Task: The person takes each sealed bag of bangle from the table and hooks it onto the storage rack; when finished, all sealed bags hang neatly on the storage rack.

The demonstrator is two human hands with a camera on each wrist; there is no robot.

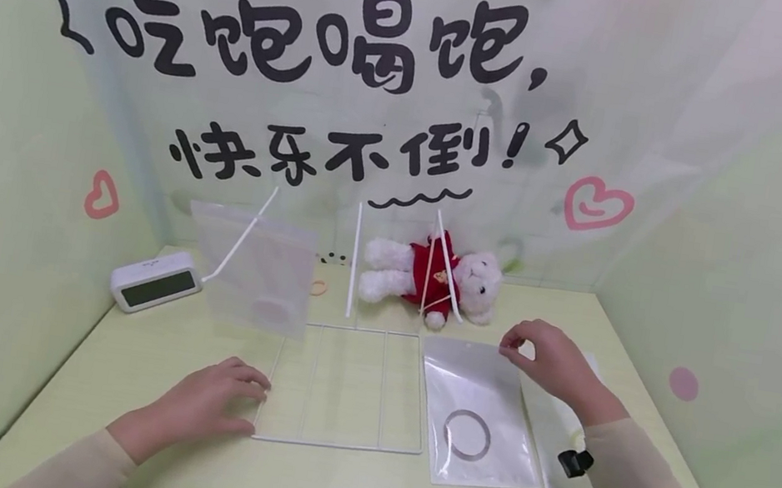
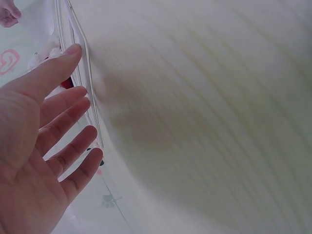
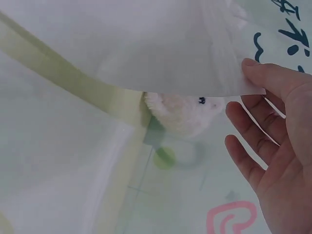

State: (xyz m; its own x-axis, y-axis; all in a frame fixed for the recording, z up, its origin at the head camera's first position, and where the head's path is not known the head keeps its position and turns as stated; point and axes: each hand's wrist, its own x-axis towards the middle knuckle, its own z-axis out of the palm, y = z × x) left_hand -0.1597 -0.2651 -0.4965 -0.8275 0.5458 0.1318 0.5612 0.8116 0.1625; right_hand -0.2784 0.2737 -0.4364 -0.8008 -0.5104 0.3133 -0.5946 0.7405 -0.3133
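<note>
A white wire rack (image 1: 338,445) with upright prongs sits mid-table. My left hand (image 1: 208,401) is at its left edge, thumb and fingertips right at the wire; in the left wrist view the fingers (image 2: 80,168) spread loosely. A frosted plastic bag (image 1: 260,258) hangs on the left prong, a faint pinkish shape near its bottom. Right of the rack is a clear plastic bag (image 1: 484,384) with a thin round bangle (image 1: 467,435) inside. My right hand (image 1: 555,365) pinches this bag's upper right corner between thumb and fingers. Another plastic bag (image 1: 548,461) lies partly under my right forearm.
Behind the rack a white plush bear (image 1: 388,265) in a red top lies on its side. A white digital clock (image 1: 158,282) stands at the back left. A small orange band (image 1: 319,288) lies near the back wall. Printed cloth walls (image 1: 743,271) enclose the table.
</note>
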